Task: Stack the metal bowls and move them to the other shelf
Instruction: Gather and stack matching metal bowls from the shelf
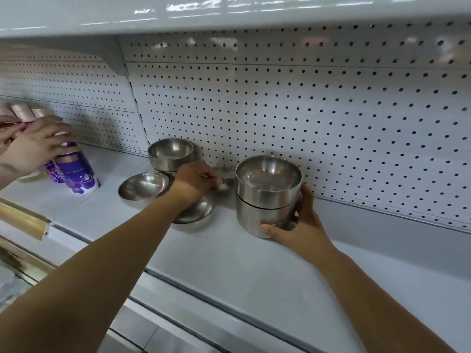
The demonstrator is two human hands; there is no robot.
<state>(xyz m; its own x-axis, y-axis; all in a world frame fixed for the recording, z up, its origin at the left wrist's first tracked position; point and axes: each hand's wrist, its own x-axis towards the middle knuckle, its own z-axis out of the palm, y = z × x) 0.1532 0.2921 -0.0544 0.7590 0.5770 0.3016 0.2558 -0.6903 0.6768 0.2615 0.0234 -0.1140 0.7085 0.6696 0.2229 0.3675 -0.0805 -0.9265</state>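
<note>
A stack of three metal bowls (267, 197) stands on the white shelf (229, 253), close to the pegboard. My right hand (298, 225) wraps around its lowest bowl, thumb in front, fingers behind. My left hand (196, 180) reaches past a shallow bowl (201, 210) and pinches the rim of a small bowl (225, 178) by the back wall. A second stack of bowls (170, 154) stands further left at the back. In front of that stack rests a single tilted bowl (142, 186).
Another person's hands (35, 143) hold purple patterned cups (74, 171) at the shelf's left end, with pink tumblers (23, 112) behind. A white pegboard (305, 110) backs the shelf. An upper shelf (229, 14) overhangs. A gold strip (23, 220) runs along the left front edge.
</note>
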